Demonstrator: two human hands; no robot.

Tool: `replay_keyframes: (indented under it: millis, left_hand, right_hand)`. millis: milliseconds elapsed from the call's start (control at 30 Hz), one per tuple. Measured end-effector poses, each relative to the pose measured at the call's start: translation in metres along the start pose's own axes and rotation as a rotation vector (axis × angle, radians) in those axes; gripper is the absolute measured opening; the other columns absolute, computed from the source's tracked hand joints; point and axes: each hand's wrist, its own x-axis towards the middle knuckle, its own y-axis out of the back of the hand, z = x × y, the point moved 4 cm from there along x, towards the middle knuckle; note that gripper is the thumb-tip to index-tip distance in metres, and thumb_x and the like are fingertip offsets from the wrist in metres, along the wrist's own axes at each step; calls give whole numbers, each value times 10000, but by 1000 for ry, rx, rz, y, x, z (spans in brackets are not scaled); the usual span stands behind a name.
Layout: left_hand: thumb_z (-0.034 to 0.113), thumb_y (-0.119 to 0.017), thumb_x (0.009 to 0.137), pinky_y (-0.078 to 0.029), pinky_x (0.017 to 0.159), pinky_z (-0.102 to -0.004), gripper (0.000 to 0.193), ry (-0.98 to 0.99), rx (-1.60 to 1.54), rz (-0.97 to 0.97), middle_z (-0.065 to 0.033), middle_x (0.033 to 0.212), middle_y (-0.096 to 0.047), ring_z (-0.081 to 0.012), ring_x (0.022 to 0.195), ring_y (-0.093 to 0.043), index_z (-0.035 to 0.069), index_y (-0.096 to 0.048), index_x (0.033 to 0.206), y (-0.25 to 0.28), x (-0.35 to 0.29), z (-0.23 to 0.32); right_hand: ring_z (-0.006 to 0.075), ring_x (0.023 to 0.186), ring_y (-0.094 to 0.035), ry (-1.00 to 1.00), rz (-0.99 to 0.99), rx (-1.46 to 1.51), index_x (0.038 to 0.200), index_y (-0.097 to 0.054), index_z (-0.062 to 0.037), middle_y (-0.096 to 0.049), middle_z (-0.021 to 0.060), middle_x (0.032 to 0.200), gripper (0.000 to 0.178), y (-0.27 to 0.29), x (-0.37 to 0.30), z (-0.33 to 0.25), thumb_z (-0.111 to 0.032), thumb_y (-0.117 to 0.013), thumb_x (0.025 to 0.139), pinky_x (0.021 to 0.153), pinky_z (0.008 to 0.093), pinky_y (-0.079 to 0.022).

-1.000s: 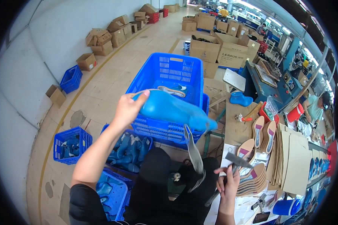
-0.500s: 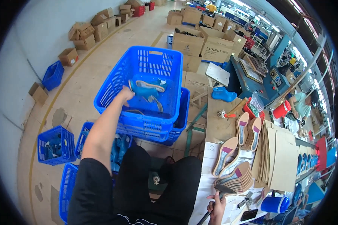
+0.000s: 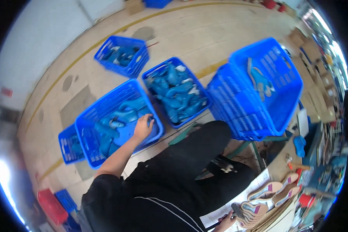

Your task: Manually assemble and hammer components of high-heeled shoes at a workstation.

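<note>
My left hand (image 3: 143, 128) is over a large blue plastic basket (image 3: 85, 116) of blue shoe lasts (image 3: 132, 103). Its fingers are curled round what looks like one of these lasts, partly hidden by the hand. At the lower right my right hand (image 3: 226, 223) grips a hammer (image 3: 237, 210), its dark head beside a stack of insoles (image 3: 257, 208) on the workbench. In the upper basket of a stack (image 3: 246, 58) on the right lie a few blue lasts with insoles (image 3: 260, 79).
More lasts fill a second basket (image 3: 146, 79) beside my knee and a smaller one (image 3: 140, 63) farther off. Loose insoles (image 3: 265, 190) and a lone blue last (image 3: 299, 145) lie on the bench. A red crate (image 3: 52, 207) stands at the lower left.
My view has swung left. My left hand has left the upper stacked basket and is now at the basket of lasts. My right hand still holds the hammer at the bench.
</note>
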Motion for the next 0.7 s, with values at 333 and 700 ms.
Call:
replay_keyframes:
  millis: [333,700]
  left_hand:
    - [418,-762,946,-496,1108,-562,767,775,509,-334,-254,1517,-505,-423,1418,-509,125,-440,1577,-1,-97,-322]
    - [581,-816,873,-465,1152,-486,1067,735,-521,-36,-266,1559,-535,-425,1443,-512,-59,-350,1589,-177,82,-284]
  right_hand:
    - [281,776,-803,695,210,-738,1075,-848,-87,-826,127,941,368,3,-1,8,-423,-825,927,703,401,-651]
    - [345,958,-684,448,89,-684,1470,-503,44,-668,244,1188,664,-14,5,36,-109,-774,884,881,426,-549]
